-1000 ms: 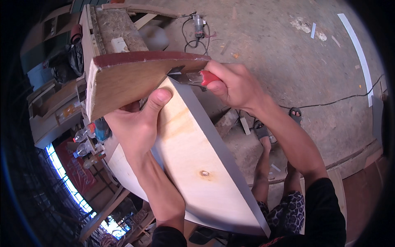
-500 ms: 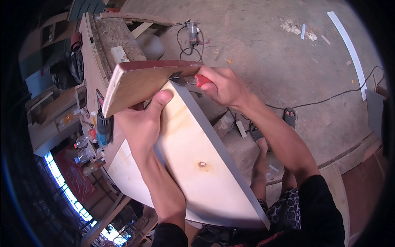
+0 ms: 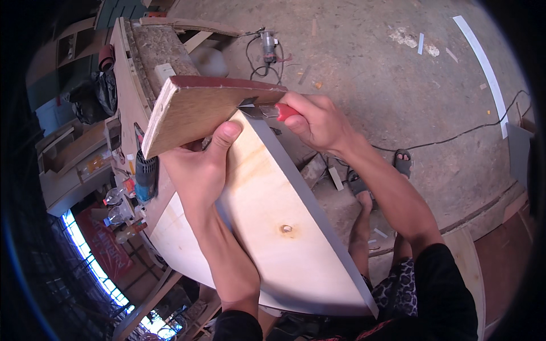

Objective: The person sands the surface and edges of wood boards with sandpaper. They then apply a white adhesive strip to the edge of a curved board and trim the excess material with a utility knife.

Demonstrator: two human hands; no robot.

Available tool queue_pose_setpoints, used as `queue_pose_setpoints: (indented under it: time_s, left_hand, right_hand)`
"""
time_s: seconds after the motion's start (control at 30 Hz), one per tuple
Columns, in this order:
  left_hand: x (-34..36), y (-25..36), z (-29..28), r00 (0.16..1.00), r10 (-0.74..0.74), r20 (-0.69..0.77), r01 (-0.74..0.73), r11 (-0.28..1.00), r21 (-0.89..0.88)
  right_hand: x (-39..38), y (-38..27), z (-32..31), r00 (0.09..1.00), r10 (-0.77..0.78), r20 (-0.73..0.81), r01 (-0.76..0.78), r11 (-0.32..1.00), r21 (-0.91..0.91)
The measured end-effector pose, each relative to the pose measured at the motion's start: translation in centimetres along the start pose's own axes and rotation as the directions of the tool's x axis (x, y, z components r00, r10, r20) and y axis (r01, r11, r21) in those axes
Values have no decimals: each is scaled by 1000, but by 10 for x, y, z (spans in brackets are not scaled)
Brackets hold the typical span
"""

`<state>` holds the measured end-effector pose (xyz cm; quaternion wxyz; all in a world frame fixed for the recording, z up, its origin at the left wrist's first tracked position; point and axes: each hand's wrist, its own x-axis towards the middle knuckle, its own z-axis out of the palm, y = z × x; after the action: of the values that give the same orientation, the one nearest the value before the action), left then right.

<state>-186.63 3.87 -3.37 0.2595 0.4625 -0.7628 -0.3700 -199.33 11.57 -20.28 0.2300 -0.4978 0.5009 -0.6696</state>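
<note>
My right hand [image 3: 318, 122] is closed round a red-handled bladed tool [image 3: 287, 112], its metal part pointing left at the corner of a pale wooden panel [image 3: 278, 199]. A grey edge strip [image 3: 301, 193] runs down the panel's right side. A small dark, thin flap [image 3: 247, 103] curls up at that corner, beside the blade. Above it, tilted, is a plywood board [image 3: 193, 113] with a reddish-brown face and a bare wood side toward me. My left hand [image 3: 199, 162] grips where board and panel meet, thumb on the panel; its other fingers are mostly hidden behind the board.
A corded power tool [image 3: 268, 48] lies on the concrete floor ahead. Left of the panel are a blue power tool [image 3: 147, 177] and several plastic bottles [image 3: 118, 215]. A black cable [image 3: 443, 143] crosses the floor at right, near a long white strip [image 3: 483, 71].
My right hand and the red-handled tool have shifted slightly right. The board and panel have moved slightly right too, and the dark flap at the corner shows more plainly.
</note>
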Motion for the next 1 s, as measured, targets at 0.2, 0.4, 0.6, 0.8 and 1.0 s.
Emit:
queue_pose_setpoints:
  time_s: [0.2, 0.4, 0.6, 0.8, 1.0]
  left_hand:
    - [-1, 0, 1, 1000, 11, -7, -11, 1000, -6]
    - [-2, 2, 2, 998, 51, -21, -52, 998, -22]
    - [0, 1, 1, 1000, 3, -13, -3, 1000, -12]
    - [-1, 1, 11, 995, 46, -93, -51, 997, -50]
    - [-8, 4, 17, 952, 260, -165, -263, 965, 3]
  right_hand:
    - [4, 9, 3, 999, -44, -5, 44, 999, -17]
    - [-7, 33, -7, 995, 64, 77, -56, 993, -103]
    - [-53, 29, -36, 914, 400, -67, -404, 912, -74]
    - [-26, -28, -40, 913, 401, -73, -396, 915, 74]
    - [27, -74, -19, 919, 352, -175, -311, 924, 225]
